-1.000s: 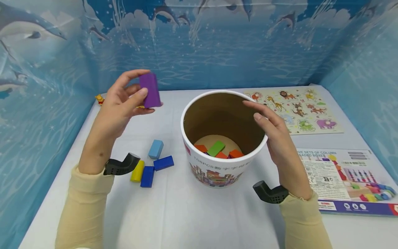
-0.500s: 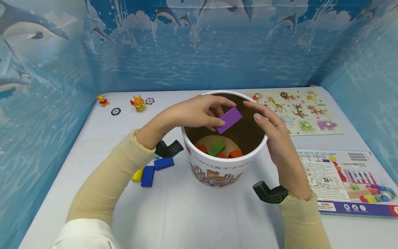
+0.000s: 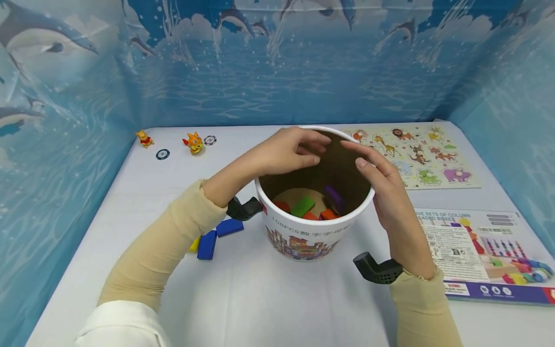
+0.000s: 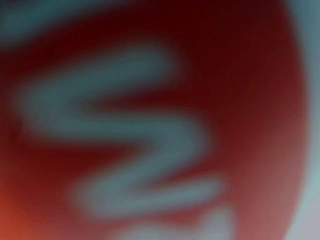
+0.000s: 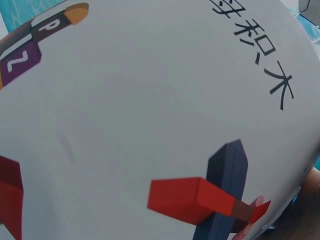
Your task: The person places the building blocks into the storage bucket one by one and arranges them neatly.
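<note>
A white paper bucket [image 3: 323,230] with printed pictures stands mid-table in the head view. Inside lie a green block [image 3: 303,206], several orange blocks and a purple block [image 3: 334,197], which leans toward the right inner wall. My left hand [image 3: 286,152] hovers over the bucket's left rim with loosely bent fingers and nothing between them. With my right hand [image 3: 383,185] I hold the bucket's right rim, thumb and forefinger overlapping the opening. Fingertips [image 5: 242,225] show against its outside in the right wrist view. Blurred red print [image 4: 240,100] fills the left wrist view.
Left of the bucket lie blue blocks [image 3: 207,245] and a yellow block [image 3: 193,245], partly behind my left arm. Small toy figures [image 3: 194,143] and round chips [image 3: 163,154] sit farther back. An animal puzzle board [image 3: 420,156] and a flat printed box [image 3: 490,255] lie right.
My left hand has swung right from the table's left side to over the bucket and let go of the purple block, which is now inside. The right hand has stayed at the rim.
</note>
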Available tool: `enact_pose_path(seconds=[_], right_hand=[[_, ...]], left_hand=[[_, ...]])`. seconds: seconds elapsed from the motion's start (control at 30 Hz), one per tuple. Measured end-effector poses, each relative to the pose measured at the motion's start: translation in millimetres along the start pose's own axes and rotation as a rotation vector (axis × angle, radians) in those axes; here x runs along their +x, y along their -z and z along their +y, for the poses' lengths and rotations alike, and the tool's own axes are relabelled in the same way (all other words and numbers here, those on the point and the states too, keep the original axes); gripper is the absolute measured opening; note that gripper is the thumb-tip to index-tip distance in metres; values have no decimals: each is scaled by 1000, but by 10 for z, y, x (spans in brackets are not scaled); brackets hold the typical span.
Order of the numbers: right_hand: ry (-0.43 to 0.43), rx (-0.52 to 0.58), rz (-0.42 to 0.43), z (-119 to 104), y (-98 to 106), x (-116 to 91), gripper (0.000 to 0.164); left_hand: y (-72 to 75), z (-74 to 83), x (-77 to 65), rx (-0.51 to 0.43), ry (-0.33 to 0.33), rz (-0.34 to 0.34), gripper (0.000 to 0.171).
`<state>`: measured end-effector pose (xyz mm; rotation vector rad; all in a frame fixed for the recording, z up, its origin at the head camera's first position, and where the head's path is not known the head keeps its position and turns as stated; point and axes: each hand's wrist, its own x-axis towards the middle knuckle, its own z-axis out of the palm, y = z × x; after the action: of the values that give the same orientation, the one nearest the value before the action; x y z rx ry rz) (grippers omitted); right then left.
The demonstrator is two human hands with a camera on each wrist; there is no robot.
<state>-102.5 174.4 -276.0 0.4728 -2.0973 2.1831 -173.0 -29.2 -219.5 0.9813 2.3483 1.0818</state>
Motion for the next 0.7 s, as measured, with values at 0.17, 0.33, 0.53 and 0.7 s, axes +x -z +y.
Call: enact_pose_path(seconds=[0.17,0.33,0.53,0.7], right_hand=[[-5,-22,5,1,12,2,35],[0,-29,17,-16,13,5,35],[5,-40,15,-23,12,15,34],[-3,-34,14,-4,1,1,34]], left_hand=[[154,-35,-438,-297,-250,270,37],[334,-450,-1028,-445,-206,501,37],[268,-1555,-1479,-421,181,485,46],[93,-2248,-1599,-294,325,226,60]])
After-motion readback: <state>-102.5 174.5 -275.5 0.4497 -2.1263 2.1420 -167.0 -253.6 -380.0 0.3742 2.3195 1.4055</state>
